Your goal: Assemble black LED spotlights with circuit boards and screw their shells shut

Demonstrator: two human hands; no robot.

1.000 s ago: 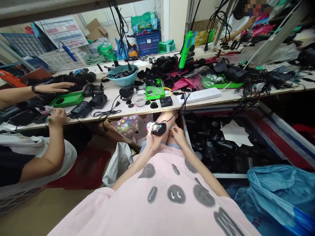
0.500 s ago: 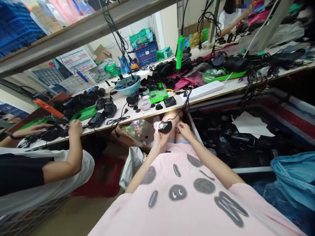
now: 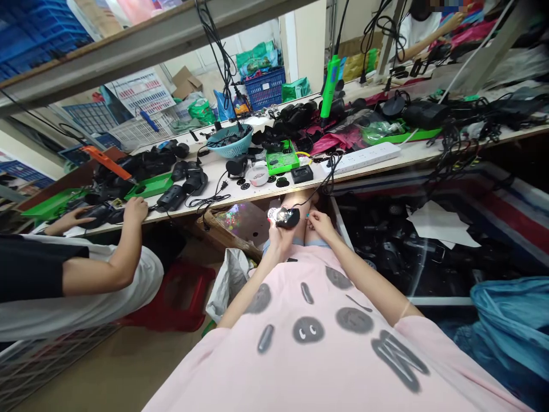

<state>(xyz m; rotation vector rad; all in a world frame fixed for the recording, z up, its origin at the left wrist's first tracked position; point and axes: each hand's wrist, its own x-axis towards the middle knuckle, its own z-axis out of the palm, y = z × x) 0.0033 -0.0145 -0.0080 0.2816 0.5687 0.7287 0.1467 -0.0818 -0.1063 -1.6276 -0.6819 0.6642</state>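
While white end (image 3: pixel 271 214) points left, device (image 3: pixel 290 217) lies crosswise.

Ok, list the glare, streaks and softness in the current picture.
Head view: bright glare hides detail on the black plastic device in the left hand; head view: a faint pale streak crosses the jumbled black plastic parts; head view: the crumpled blue plastic bag looks soft and stretched.

The right edge crops the blue bag (image 3: pixel 510 315).

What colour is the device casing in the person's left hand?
The device casing is black, as the head view shows.
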